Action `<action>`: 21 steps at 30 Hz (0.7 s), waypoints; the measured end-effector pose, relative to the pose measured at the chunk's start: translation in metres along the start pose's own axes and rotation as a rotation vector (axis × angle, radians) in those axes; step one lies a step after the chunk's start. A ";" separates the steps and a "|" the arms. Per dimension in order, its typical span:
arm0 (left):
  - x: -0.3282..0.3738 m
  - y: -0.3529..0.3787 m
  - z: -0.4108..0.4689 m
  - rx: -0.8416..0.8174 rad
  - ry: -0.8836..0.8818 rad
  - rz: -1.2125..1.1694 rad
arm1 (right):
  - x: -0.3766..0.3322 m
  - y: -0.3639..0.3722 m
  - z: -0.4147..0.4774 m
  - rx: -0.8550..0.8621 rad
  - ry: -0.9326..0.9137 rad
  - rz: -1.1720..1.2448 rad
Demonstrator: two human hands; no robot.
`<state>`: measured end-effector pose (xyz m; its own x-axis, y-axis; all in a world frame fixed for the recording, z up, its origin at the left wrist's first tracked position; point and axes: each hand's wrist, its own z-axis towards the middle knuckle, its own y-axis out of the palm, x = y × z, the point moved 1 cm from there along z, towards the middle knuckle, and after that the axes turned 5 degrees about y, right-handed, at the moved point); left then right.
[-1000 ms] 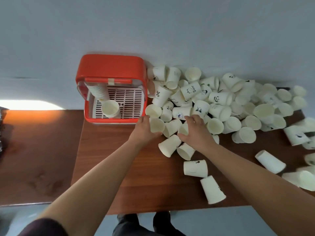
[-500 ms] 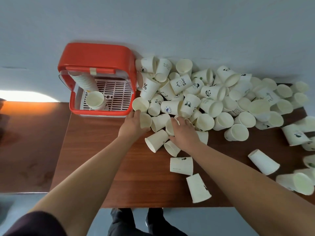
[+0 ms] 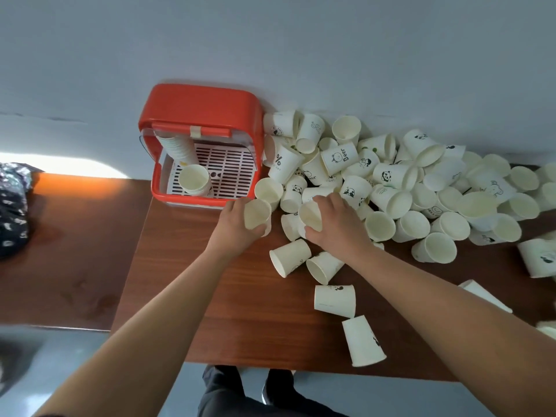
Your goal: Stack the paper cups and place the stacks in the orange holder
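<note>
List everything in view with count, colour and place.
orange holder: one, orange, far left table corner, against the wall.
cup stack: one, white, leaning inside the holder.
tray cup: one showing, white, on the holder's slatted tray.
loose paper cups: dozens, white, some printed, heaped right of the holder.
table: one, brown wood.
patterned cloth: one, dark, left edge.
left hand: one, grips the left-hand cup, white, beside the holder.
right hand: one, grips the right-hand cup, white, at the heap's edge.

Setting: plain indoor room, office-like; exact type cannot be told.
Wood-grain table [image 3: 240,311] stands against a bare pale wall [image 3: 270,40]; grey floor [image 3: 75,371] below its near edge; second wooden surface [image 3: 66,251] left of the table, dark patterned fabric [image 3: 12,212] on it.
</note>
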<state>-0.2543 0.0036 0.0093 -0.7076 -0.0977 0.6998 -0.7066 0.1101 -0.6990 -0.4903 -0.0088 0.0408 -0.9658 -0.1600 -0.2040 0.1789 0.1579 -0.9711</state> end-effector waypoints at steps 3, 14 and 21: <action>-0.006 -0.031 -0.001 0.048 0.007 -0.045 | -0.024 -0.026 0.016 0.054 -0.012 0.109; -0.066 -0.150 0.025 0.314 -0.124 -0.184 | -0.128 -0.044 0.067 0.084 -0.023 0.381; -0.086 -0.141 0.072 0.114 -0.023 0.025 | -0.162 -0.018 0.089 0.104 0.047 0.441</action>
<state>-0.0942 -0.0745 0.0371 -0.7242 -0.1187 0.6793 -0.6842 -0.0003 -0.7293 -0.3201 -0.0726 0.0800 -0.7998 -0.0547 -0.5977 0.5910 0.1023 -0.8002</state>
